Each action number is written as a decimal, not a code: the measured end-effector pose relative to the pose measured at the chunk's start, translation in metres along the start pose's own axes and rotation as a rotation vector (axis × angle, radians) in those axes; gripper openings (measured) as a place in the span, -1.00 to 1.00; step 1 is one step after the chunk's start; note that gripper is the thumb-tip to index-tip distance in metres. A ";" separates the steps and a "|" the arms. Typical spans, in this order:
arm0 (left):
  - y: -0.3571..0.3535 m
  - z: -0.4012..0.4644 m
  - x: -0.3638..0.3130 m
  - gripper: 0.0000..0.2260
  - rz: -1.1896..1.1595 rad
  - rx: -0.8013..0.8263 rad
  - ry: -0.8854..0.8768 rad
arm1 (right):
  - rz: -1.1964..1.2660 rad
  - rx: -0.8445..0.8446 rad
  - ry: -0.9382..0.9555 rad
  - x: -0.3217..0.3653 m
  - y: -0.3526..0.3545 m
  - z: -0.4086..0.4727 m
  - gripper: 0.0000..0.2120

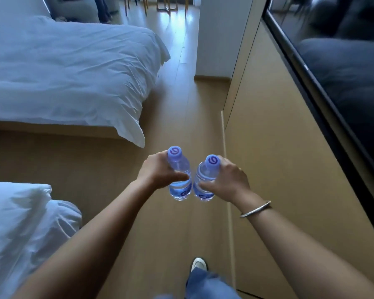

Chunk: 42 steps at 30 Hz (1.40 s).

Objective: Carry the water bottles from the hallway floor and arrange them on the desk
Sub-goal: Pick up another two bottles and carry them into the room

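Note:
I carry two clear water bottles with pale blue caps and blue labels, upright and side by side above the wooden floor. My left hand [158, 171] grips the left bottle [179, 175] round its middle. My right hand [227, 180] grips the right bottle [205, 180] the same way, with a silver bangle on that wrist. The two bottles nearly touch. No desk is in view.
A bed with a white duvet [69, 67] fills the upper left, and a second white duvet [20, 231] lies at the lower left. A tan wall panel [279, 158] with a black screen [343, 61] runs along the right. Wooden floor [181, 93] leads ahead towards chair legs [166, 5].

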State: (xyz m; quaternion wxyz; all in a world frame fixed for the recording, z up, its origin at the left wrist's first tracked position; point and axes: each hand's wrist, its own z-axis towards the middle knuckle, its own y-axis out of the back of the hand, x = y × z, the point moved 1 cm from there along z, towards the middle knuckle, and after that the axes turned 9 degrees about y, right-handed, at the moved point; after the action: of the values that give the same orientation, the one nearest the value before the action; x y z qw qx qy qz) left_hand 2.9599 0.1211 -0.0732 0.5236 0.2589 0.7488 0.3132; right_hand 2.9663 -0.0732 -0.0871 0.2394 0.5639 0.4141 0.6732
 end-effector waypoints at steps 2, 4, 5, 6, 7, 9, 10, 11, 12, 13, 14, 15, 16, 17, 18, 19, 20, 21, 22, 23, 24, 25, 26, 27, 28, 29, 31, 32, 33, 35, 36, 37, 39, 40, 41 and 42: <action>0.002 0.020 -0.013 -0.70 0.002 -0.018 0.001 | -0.002 0.001 0.021 -0.007 0.010 0.026 -0.50; 0.004 0.040 -0.025 -0.69 -0.002 -0.047 0.003 | -0.003 -0.002 0.040 -0.015 0.018 0.051 -0.49; 0.006 0.048 -0.029 -0.69 0.001 -0.059 0.000 | -0.005 -0.004 0.048 -0.017 0.021 0.061 -0.48; 0.008 0.056 -0.033 -0.68 0.008 -0.065 -0.005 | -0.010 -0.003 0.054 -0.019 0.024 0.070 -0.46; 0.009 0.067 -0.037 -0.67 0.017 -0.067 -0.007 | -0.017 0.003 0.059 -0.022 0.027 0.081 -0.45; 0.011 0.091 -0.047 -0.66 0.036 -0.072 -0.006 | -0.023 0.008 0.070 -0.030 0.032 0.106 -0.42; 0.013 0.103 -0.050 -0.65 0.039 -0.076 -0.004 | -0.023 0.008 0.074 -0.034 0.034 0.119 -0.40; 0.014 0.116 -0.054 -0.65 0.033 -0.080 -0.005 | -0.021 0.006 0.076 -0.038 0.035 0.132 -0.39; 0.014 0.130 -0.057 -0.65 0.027 -0.082 -0.008 | -0.020 0.006 0.075 -0.041 0.036 0.146 -0.37; 0.015 0.143 -0.059 -0.65 0.025 -0.081 -0.011 | -0.020 0.010 0.074 -0.044 0.036 0.160 -0.36; 0.016 0.158 -0.062 -0.66 0.027 -0.078 -0.012 | -0.020 0.018 0.076 -0.046 0.036 0.175 -0.36; 0.016 0.173 -0.064 -0.66 0.031 -0.073 -0.013 | -0.022 0.026 0.078 -0.048 0.035 0.190 -0.36; 0.017 0.190 -0.066 -0.67 0.036 -0.069 -0.013 | -0.023 0.032 0.078 -0.051 0.034 0.208 -0.35; 0.019 0.209 -0.067 -0.68 0.040 -0.063 -0.012 | -0.022 0.035 0.077 -0.053 0.033 0.226 -0.35; 0.020 0.228 -0.069 -0.68 0.042 -0.054 -0.012 | -0.022 0.036 0.074 -0.054 0.032 0.244 -0.35; 0.022 0.249 -0.070 -0.68 0.050 -0.043 -0.014 | -0.021 0.034 0.070 -0.056 0.031 0.263 -0.35; 0.024 0.270 -0.073 -0.67 0.066 -0.034 -0.019 | -0.020 0.027 0.062 -0.057 0.031 0.282 -0.36; 0.027 0.293 -0.075 -0.65 0.085 -0.025 -0.026 | -0.019 0.016 0.054 -0.058 0.031 0.301 -0.38; 0.031 0.315 -0.079 -0.65 0.098 -0.019 -0.032 | -0.021 0.007 0.047 -0.058 0.032 0.321 -0.39; 0.036 0.337 -0.082 -0.64 0.102 -0.017 -0.038 | -0.024 0.003 0.043 -0.059 0.033 0.341 -0.41; 0.041 0.360 -0.086 -0.64 0.102 -0.015 -0.043 | -0.033 0.006 0.040 -0.059 0.035 0.362 -0.42; 0.047 0.380 -0.090 -0.63 0.103 -0.012 -0.051 | -0.046 0.010 0.036 -0.060 0.037 0.382 -0.43; 0.053 0.400 -0.094 -0.63 0.106 -0.006 -0.060 | -0.060 0.008 0.032 -0.060 0.040 0.401 -0.43; 0.060 0.418 -0.098 -0.63 0.110 -0.002 -0.072 | -0.066 -0.001 0.026 -0.061 0.043 0.420 -0.44; 0.067 0.435 -0.102 -0.64 0.114 -0.002 -0.085 | -0.060 -0.016 0.018 -0.061 0.045 0.438 -0.45; 0.073 0.451 -0.107 -0.65 0.117 -0.008 -0.096 | -0.045 -0.033 0.009 -0.061 0.047 0.454 -0.44; 0.082 0.477 -0.115 -0.68 0.118 -0.020 -0.114 | -0.016 -0.054 0.000 -0.061 0.051 0.483 -0.44; 0.085 0.490 -0.117 -0.69 0.119 -0.021 -0.119 | -0.008 -0.059 0.001 -0.062 0.052 0.497 -0.44; 0.087 0.503 -0.119 -0.69 0.122 -0.020 -0.118 | -0.003 -0.062 0.002 -0.064 0.053 0.511 -0.44; 0.091 0.529 -0.122 -0.67 0.131 -0.014 -0.107 | 0.002 -0.058 0.003 -0.069 0.053 0.539 -0.43; 0.091 0.542 -0.123 -0.67 0.136 -0.008 -0.102 | 0.002 -0.055 -0.002 -0.072 0.053 0.553 -0.43; 0.092 0.556 -0.125 -0.66 0.142 -0.003 -0.098 | 0.001 -0.052 -0.009 -0.075 0.053 0.568 -0.44; 0.092 0.584 -0.131 -0.65 0.160 0.001 -0.095 | -0.010 -0.034 -0.007 -0.083 0.052 0.595 -0.44; 0.092 0.599 -0.135 -0.65 0.170 0.001 -0.094 | -0.016 -0.021 0.004 -0.088 0.052 0.610 -0.44; 0.091 0.615 -0.139 -0.65 0.178 0.003 -0.092 | -0.022 -0.007 0.016 -0.093 0.052 0.626 -0.44; 0.091 0.632 -0.143 -0.65 0.181 0.007 -0.089 | -0.026 0.005 0.027 -0.098 0.052 0.643 -0.44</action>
State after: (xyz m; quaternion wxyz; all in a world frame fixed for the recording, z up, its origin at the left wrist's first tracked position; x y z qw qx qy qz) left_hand 3.6086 0.2046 -0.0784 0.5249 0.3410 0.6996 0.3446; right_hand 3.6136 0.0057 -0.0852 0.2412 0.5500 0.4262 0.6765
